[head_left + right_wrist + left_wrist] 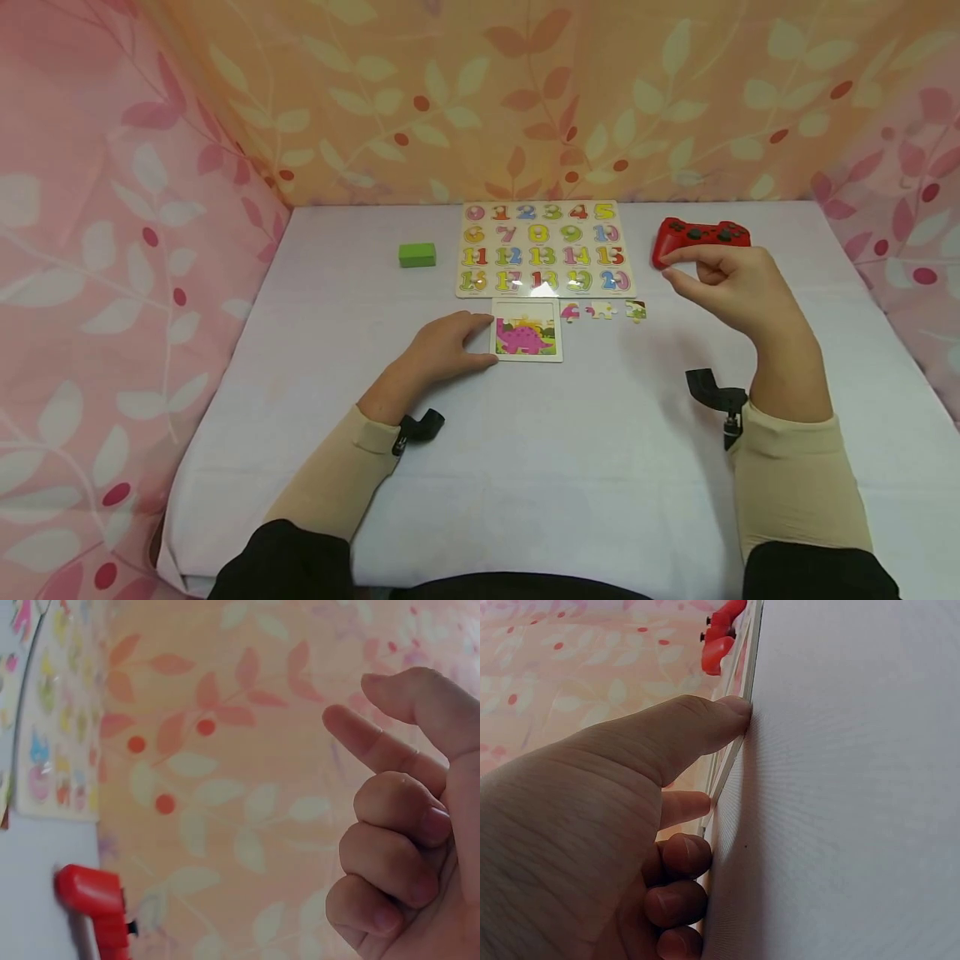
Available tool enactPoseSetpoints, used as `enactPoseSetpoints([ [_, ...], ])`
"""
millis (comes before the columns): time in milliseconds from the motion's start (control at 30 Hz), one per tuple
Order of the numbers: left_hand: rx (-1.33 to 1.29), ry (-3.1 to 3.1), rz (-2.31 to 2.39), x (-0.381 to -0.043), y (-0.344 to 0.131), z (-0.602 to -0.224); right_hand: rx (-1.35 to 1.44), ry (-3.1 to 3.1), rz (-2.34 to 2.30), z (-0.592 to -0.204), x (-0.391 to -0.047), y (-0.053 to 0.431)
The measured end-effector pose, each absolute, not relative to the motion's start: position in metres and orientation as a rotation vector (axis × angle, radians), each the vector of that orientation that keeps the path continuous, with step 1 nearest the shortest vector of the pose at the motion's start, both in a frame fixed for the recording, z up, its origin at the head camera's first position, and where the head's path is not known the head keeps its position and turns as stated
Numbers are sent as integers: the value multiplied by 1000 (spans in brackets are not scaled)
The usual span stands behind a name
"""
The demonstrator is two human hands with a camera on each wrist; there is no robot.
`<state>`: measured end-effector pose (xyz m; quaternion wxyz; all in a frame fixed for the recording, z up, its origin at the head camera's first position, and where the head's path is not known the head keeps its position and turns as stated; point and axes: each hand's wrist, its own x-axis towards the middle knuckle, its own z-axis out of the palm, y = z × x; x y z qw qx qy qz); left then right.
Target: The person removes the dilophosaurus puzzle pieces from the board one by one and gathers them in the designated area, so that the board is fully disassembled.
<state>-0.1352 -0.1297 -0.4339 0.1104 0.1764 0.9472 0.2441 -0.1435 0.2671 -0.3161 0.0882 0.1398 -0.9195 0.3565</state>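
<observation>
My left hand (pixel 442 346) touches the left edge of a small white-framed dinosaur jigsaw puzzle (pixel 527 357). In the left wrist view its thumb (pixel 720 724) and index finger are fairly straight against that edge, and the other fingers are curled. Three loose jigsaw pieces (pixel 602 310) lie just right of the puzzle. Raised over the right side of the table, my right hand (pixel 738 292) has a small gap between thumb and index fingertip. Nothing shows in that gap in the right wrist view, where the other fingers (pixel 382 851) are bent toward the palm.
A wooden number board (pixel 546 243) lies directly behind the puzzle. The red game controller (pixel 701 232) sits beyond my right hand, partly covered by it. To the left stands a green block (pixel 417 255). Leaf-patterned curtains (pixel 420 92) surround the white-covered table (pixel 555 475).
</observation>
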Motion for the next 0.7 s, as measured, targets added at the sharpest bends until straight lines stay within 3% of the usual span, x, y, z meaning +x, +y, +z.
enactPoseSetpoints([
  [700, 534, 2779, 718, -135, -130, -433, 797, -2427, 1152, -277, -103, 211],
])
